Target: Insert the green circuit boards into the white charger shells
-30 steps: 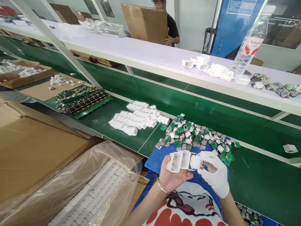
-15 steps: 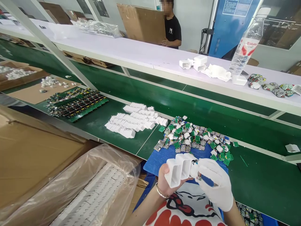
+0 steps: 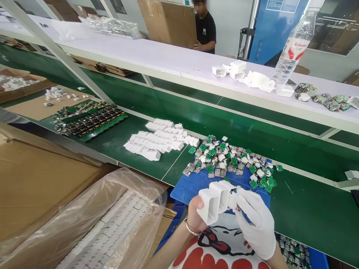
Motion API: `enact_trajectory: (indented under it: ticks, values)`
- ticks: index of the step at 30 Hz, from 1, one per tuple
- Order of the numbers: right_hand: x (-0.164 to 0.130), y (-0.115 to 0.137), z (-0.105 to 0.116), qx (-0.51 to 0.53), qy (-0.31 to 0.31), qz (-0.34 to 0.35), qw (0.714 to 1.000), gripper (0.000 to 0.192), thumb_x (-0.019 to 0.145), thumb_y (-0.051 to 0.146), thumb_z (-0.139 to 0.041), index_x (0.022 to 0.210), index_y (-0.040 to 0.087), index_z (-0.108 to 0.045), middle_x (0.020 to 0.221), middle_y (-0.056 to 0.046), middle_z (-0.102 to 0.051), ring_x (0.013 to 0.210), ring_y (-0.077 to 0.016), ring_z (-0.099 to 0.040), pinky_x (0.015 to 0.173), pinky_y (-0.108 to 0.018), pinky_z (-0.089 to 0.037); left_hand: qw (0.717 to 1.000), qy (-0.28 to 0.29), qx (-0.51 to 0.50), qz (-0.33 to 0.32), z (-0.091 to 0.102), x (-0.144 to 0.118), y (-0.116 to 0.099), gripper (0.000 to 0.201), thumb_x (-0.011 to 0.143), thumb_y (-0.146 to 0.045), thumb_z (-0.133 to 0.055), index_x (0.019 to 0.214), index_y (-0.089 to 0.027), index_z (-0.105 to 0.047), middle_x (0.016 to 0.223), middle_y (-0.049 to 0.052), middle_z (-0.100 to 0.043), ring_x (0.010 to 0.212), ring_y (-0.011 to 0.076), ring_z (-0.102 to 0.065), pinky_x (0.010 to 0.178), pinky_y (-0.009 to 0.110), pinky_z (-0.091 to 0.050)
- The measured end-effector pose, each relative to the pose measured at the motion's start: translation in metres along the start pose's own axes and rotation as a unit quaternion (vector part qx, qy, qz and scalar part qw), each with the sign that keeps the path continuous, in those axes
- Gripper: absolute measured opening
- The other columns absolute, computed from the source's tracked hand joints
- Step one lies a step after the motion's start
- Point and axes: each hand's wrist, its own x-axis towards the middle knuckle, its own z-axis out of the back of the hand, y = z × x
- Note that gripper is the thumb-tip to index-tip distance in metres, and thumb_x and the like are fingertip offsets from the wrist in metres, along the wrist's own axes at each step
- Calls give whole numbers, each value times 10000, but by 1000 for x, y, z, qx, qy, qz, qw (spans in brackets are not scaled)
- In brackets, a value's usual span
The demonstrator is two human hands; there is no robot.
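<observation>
My left hand (image 3: 195,216), bare with a bangle at the wrist, is wrapped round a short row of white plastic housings (image 3: 209,205) whose open ends face the camera. At the row's right end, my gloved right hand (image 3: 259,224) pinches a small circuit board (image 3: 238,207) against the last housing. Its fingers partly hide the board, so how far it sits inside cannot be told. Just beyond the hands, a pile of small circuit boards (image 3: 232,158), green and grey with white parts, lies on a blue sheet (image 3: 193,188).
Rows of white housings (image 3: 157,138) stand left of the pile, with stacked board strips (image 3: 92,119) farther left. A plastic-lined carton (image 3: 146,183) holds more white housings. A water bottle (image 3: 293,52) stands on the shelf. Behind it, a person (image 3: 206,28) holds a large carton (image 3: 169,24).
The right hand's fingers have drawn closer together at the row's end. My left hand keeps its hold. The view has shifted slightly, and the person behind appears lower with the carton.
</observation>
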Motion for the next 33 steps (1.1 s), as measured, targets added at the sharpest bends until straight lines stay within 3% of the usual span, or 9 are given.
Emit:
enact_trajectory:
  ticks: [4, 6, 11, 13, 14, 21, 27, 30, 33]
  values:
    - [-7, -8, 5, 75, 56, -104, 990, 378, 852, 127, -584, 1200, 274, -588, 1164, -76, -627, 1061, -202, -581, 932, -373, -495, 999, -6, -26, 30, -6, -2, 8, 420, 586, -308, -564, 940, -126, -700, 966, 113, -696, 849, 275, -602, 699, 344, -422]
    - [-11, -15, 7, 191, 69, -223, 954, 357, 841, 277, -638, 1190, 338, -592, 1227, -36, -601, 1118, -209, -561, 995, -388, -452, 993, 0, -79, 93, -12, -2, 13, 397, 630, -368, -562, 925, -137, -694, 962, 116, -692, 840, 259, -592, 685, 326, -400]
    - [-20, -27, 1, 505, 95, -460, 724, 492, 802, 527, -621, 1237, 299, -578, 1349, -55, -511, 1245, -261, -466, 1051, -428, -372, 970, 7, -170, 175, -18, 0, 26, 355, 655, -399, -564, 890, -153, -666, 978, 108, -671, 819, 219, -564, 656, 288, -357]
    - [-22, -27, -3, 548, 121, -499, 660, 528, 725, 526, -702, 1172, 253, -633, 1274, -83, -574, 1187, -289, -515, 997, -437, -414, 967, -2, -177, 184, -16, 1, 29, 345, 657, -394, -563, 885, -152, -656, 980, 110, -666, 816, 219, -559, 656, 291, -351]
    - [-22, -26, -5, 555, 121, -511, 645, 537, 697, 518, -730, 1150, 240, -648, 1249, -89, -591, 1166, -294, -529, 971, -432, -432, 966, -9, -178, 188, -16, 1, 30, 343, 660, -394, -562, 885, -152, -653, 976, 111, -665, 814, 220, -557, 655, 293, -350]
    - [-18, -14, -12, 516, 40, -534, 668, 457, 623, 448, -795, 998, 197, -722, 1041, -86, -687, 1015, -286, -604, 909, -399, -451, 965, -50, -169, 195, -20, -1, 33, 391, 635, -427, -614, 905, -149, -661, 929, 87, -675, 803, 216, -550, 642, 256, -342]
    - [-16, -9, -17, 457, 13, -517, 723, 405, 638, 433, -782, 958, 188, -740, 986, -81, -700, 964, -275, -618, 926, -407, -448, 967, -60, -163, 186, -20, -2, 35, 331, 684, -429, -614, 892, -178, -671, 865, 68, -678, 776, 203, -563, 632, 249, -344]
    - [-26, -25, -19, 445, 65, -513, 731, 482, 613, 490, -776, 966, 164, -736, 994, -113, -694, 958, -290, -621, 898, -428, -469, 970, -71, -148, 178, -17, -1, 35, 379, 707, -421, -605, 1013, -199, -646, 861, 71, -663, 772, 199, -563, 624, 244, -343]
    - [-51, -67, -19, 343, 95, -539, 763, 593, 698, 591, -635, 1092, 151, -685, 1081, -134, -665, 979, -275, -623, 875, -408, -491, 970, -90, -140, 179, -12, 1, 32, 493, 651, -439, -658, 1067, -175, -630, 897, 99, -652, 782, 214, -563, 610, 250, -351]
